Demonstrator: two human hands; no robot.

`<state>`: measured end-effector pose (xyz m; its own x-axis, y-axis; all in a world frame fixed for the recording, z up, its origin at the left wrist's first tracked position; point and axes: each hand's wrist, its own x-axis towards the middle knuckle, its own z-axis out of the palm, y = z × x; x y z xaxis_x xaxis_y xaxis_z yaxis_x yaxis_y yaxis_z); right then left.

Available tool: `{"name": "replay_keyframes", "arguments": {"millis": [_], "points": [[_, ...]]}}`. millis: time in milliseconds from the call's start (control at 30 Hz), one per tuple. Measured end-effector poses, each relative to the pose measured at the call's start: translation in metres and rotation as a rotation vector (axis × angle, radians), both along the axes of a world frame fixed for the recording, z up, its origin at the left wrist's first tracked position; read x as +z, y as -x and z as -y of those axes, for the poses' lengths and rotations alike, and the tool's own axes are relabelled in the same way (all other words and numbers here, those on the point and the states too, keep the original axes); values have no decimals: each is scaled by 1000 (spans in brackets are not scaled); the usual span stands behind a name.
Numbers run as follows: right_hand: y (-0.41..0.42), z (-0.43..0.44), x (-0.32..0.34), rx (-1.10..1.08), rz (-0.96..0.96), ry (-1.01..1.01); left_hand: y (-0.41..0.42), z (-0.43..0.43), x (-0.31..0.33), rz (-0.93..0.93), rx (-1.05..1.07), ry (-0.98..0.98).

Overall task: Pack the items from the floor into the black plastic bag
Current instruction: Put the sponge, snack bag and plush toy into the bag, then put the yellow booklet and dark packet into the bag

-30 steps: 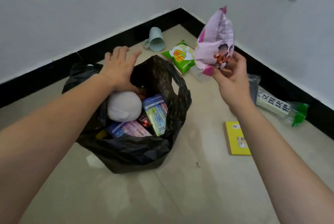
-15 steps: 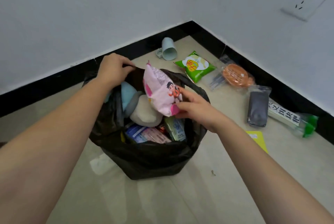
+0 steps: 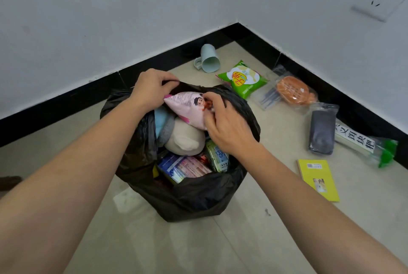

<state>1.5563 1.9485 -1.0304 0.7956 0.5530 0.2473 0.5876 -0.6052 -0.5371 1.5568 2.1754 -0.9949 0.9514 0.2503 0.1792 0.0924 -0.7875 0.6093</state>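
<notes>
Pale glossy floor [image 3: 276, 225] in a corner of white walls, black skirting along both, wall socket [image 3: 379, 2] high at right. Standing open on the tiles: black plastic bag [image 3: 194, 198], mouth upward. Left hand [image 3: 150, 90] at the far rim, fingers curled round a fold of the black film, gripping it. Right hand [image 3: 227, 125] over the mouth from the right side, fingers bent around the pink snack packet [image 3: 185, 108], holding it by its right end. Packet tilted, inside the bag's mouth, over a cream plush toy [image 3: 185, 141] and just beside a blue-and-grey soft item [image 3: 162, 119]. Lower in the bag: flat blue and pink boxes [image 3: 183, 167] and a green carton [image 3: 217, 156]. Not yet packed, on the floor beyond and right of the bag: pale blue mug [image 3: 209, 58] on its side near the corner, green snack packet [image 3: 242, 79], orange item in clear wrap [image 3: 291, 90], dark grey pouch [image 3: 322, 132], long clear pack with a green end [image 3: 364, 144] against the skirting, yellow booklet [image 3: 318, 178] nearest the right forearm.
</notes>
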Motion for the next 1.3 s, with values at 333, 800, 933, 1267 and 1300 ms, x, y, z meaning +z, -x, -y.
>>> {"name": "replay_keyframes", "arguments": {"millis": [333, 800, 933, 1267, 1300], "points": [[-16, -42, -33, -69, 87, 441, -1, 14, -2, -52, -69, -81], [-19, 69, 0, -174, -62, -207, -5, 51, 0, 26, 7, -248], [-26, 157, -8, -510, -53, -262, -23, 117, 3, 140, -37, -242], [-23, 298, -106, -926, -441, 204, -11, 304, -66, 15, -432, -203], [-31, 304, -108, -941, -414, 218, -8, 313, -77, -37, -460, -220]]}}
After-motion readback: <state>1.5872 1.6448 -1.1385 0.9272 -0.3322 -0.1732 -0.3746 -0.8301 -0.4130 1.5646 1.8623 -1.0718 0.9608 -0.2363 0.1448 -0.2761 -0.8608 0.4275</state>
